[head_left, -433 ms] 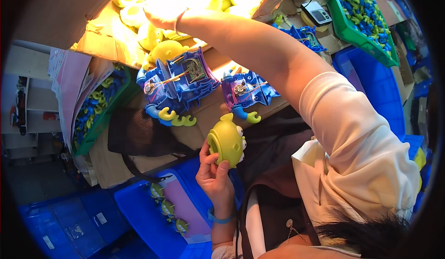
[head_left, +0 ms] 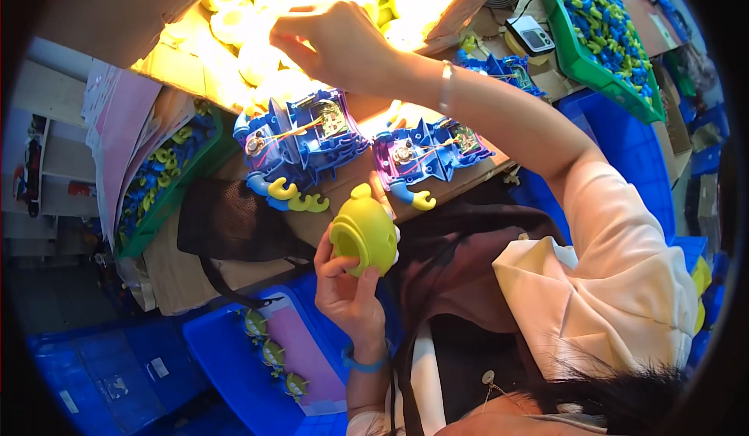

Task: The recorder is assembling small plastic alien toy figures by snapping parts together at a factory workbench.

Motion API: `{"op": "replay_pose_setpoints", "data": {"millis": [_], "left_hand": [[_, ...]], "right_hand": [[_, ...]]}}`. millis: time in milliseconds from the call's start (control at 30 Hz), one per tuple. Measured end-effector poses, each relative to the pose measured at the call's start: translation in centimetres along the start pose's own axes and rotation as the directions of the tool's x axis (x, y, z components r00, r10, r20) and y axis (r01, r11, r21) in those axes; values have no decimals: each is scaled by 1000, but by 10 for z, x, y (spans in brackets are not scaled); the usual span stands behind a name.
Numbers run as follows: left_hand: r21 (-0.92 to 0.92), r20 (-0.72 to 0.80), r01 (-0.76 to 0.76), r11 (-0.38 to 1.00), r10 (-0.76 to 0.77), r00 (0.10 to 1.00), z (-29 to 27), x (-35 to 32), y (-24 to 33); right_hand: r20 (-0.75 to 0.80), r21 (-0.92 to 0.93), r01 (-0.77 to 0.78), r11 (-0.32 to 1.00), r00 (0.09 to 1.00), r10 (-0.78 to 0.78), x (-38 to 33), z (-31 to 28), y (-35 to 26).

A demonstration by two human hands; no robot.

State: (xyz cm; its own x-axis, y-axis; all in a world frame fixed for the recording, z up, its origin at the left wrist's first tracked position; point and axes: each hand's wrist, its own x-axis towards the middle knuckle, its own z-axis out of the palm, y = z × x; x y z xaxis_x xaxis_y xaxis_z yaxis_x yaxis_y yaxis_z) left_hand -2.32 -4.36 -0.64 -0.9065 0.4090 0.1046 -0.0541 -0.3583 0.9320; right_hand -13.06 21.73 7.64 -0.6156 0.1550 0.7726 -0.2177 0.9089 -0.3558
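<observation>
Basically, L hand (head_left: pixel 349 299) clamped on green head (head_left: pixel 373 233); R hand (head_left: pixel 337 44) glare-washed, can't tell grip.

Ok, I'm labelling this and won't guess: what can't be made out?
In the head view:
Middle of the cardboard box: washed out by glare.
Whether the right hand holds anything: glare around its fingertips.
Face of the green toy head in the left hand: mostly turned away.
White labels, lower left: too small to read.
</observation>
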Motion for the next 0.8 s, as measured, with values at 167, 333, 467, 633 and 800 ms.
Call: {"op": "replay_pose_setpoints", "data": {"millis": [167, 333, 467, 633, 800], "left_hand": [[216, -2, -327, 920, 336, 942, 2, 4, 1], [455, 298, -603, 656, 526, 797, 43, 29, 20], [401, 549, -595, 696, 337, 765, 65, 88, 37], [750, 466, -553, 362, 304, 831, 60, 249, 26], [793, 585, -591, -148, 455, 672, 43, 422, 17]], "right_hand": [[414, 478, -416, 773, 883, 220, -45, -49, -68], [685, 723, -689, -48, 706, 179, -127, -73, -84], [724, 687, -573, -446, 489, 487, -134, -92, -59], [562, 766, -624, -156, 532, 633, -162, -122, -38], [730, 655, -686, -317, 467, 498, -207, -149, -32]]}}
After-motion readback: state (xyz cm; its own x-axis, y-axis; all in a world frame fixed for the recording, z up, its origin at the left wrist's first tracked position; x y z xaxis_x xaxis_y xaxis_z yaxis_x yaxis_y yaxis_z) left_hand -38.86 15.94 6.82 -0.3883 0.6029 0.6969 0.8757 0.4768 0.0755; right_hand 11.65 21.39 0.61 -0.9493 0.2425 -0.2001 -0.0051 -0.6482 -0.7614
